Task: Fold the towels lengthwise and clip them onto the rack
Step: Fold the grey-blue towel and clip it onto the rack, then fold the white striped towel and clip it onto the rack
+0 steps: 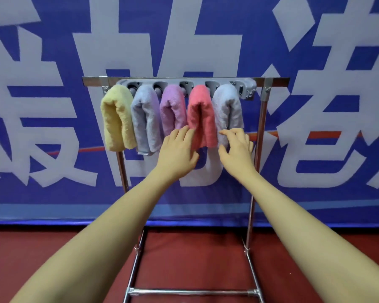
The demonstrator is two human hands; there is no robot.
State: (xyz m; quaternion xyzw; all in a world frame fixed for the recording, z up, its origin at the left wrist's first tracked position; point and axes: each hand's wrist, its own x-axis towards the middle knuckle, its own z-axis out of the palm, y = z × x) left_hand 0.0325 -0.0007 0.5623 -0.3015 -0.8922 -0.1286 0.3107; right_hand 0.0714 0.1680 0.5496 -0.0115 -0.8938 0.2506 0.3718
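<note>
Hiding the red towel's (200,119) bottom edge, both hands touch it.

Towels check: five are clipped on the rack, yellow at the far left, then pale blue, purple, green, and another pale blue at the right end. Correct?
Not quite. The fourth towel is coral red, not green. The head view shows the yellow towel at the far left, then pale blue, purple, coral red, and another pale blue at the right end of the rack.

Five folded towels (172,112) clipped on rack (262,119), left hand (177,149) touching coral towel (200,119), right hand (235,147) touching pale towel (228,106)
</note>
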